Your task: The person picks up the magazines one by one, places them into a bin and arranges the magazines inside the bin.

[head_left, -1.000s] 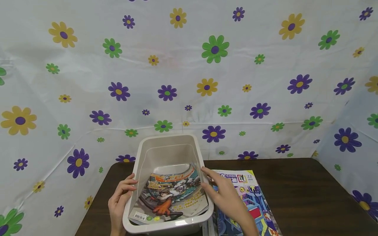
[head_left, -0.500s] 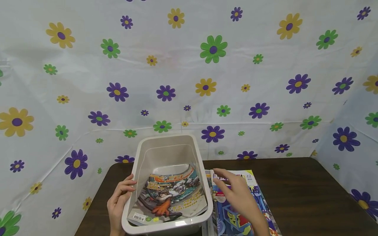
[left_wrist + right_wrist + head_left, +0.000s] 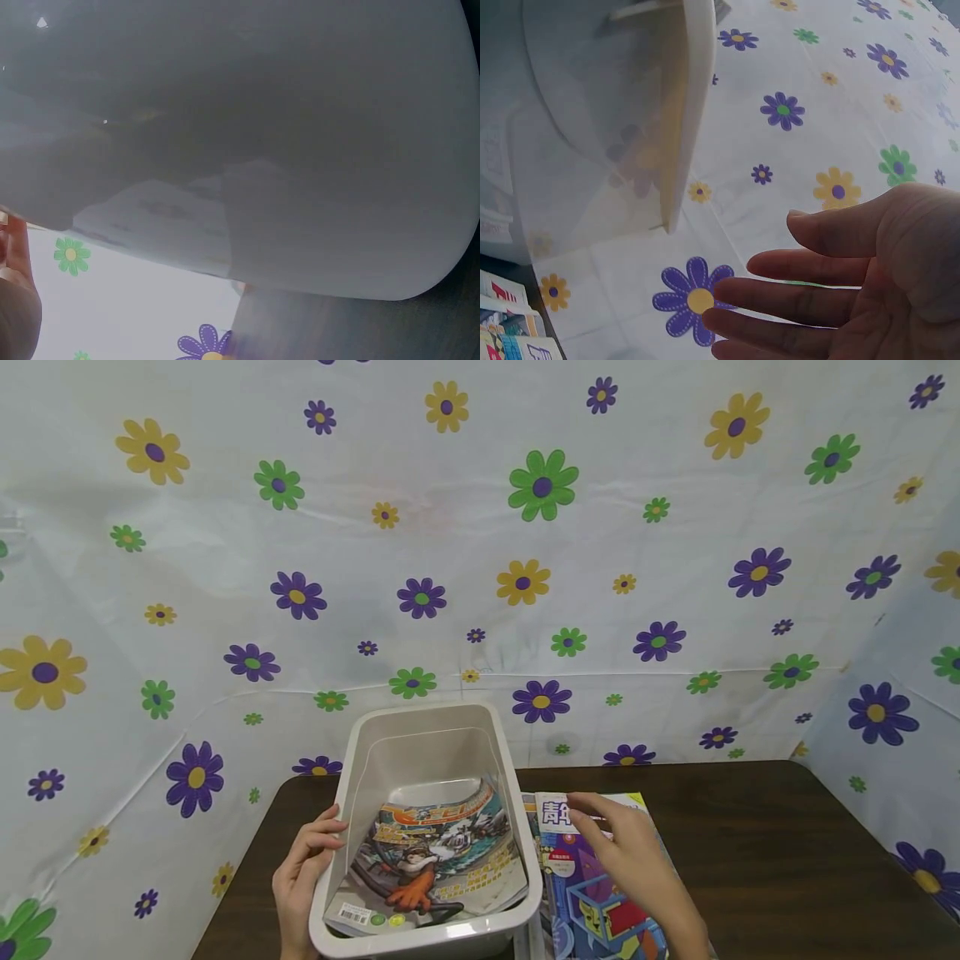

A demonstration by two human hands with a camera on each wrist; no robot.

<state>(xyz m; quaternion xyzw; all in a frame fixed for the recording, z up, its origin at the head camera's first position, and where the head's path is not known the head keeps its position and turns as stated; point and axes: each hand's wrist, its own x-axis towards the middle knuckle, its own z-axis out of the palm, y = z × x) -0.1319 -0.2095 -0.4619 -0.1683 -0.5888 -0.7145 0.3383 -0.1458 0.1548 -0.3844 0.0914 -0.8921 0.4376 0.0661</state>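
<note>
A beige plastic bin (image 3: 427, 743) stands on the table, with a magazine (image 3: 442, 860) lying in its bottom, cover up. My left hand (image 3: 303, 881) grips the bin's left rim, fingertips bent over the edge; the thumb is hidden. In the left wrist view the bin's outer wall (image 3: 247, 150) fills most of the picture. To the right of the bin, my right hand (image 3: 633, 852) hovers over a stack of magazines (image 3: 573, 885), holding nothing. The right wrist view shows this hand (image 3: 840, 292) with fingers extended, apart from the bin.
The dark wooden table (image 3: 757, 843) extends to the right of the magazine stack. Behind it hangs a white flowered cloth (image 3: 465, 543), which also covers the sides.
My right hand has let go of the bin's right rim and moved right, over the magazine stack. My left hand and the bin have stayed in place.
</note>
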